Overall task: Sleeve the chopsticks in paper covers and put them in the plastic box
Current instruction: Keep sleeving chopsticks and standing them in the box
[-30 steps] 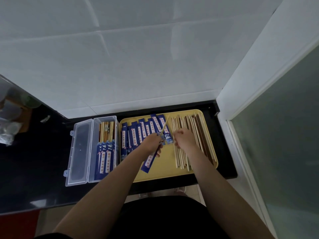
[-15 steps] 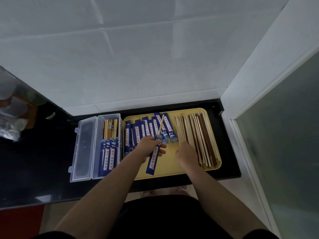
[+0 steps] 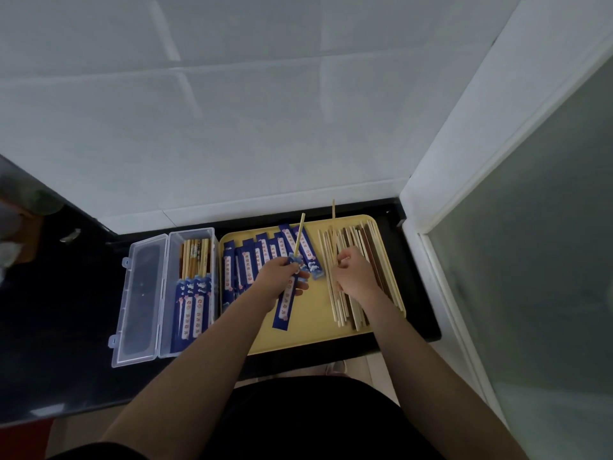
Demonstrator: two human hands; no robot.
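Left hand (image 3: 278, 281) grips sleeved chopstick (image 3: 300, 240) (right hand (image 3: 352, 273) lifts another).

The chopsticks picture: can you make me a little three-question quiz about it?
1. True or false: the box already holds sleeved chopsticks.
2. What does the left hand hold? A) a spoon B) a blue sleeve with one chopstick sticking out C) nothing
3. Fill in: the right hand is picking a chopstick from the pile on the ____ tray.

Key: 1 true; 2 B; 3 yellow.
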